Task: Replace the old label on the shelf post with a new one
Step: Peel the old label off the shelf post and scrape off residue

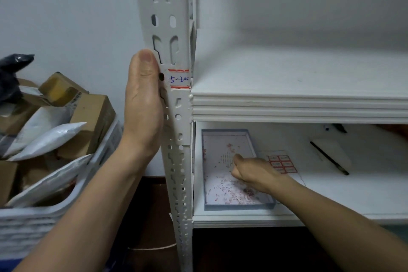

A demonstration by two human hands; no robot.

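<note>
old label (179, 79): on upright shelf post (170, 28), just above shelf (287, 104) edge; long axis horizontal, writing upright | left hand (142, 104): clasps post, thumb up | right hand (249, 171): fingers curled over tray (240, 206), hold undeterminable

We see the white shelf post (164, 31) standing upright from the top centre of the frame down to the bottom edge, punched with slots and holes. The label (179, 79) sits flat on its front face at mid-height, white with red bands above and below blue handwriting. A sheet of red-bordered labels (284, 162) lies flat on the lower shelf (364, 194), right of centre.
</note>
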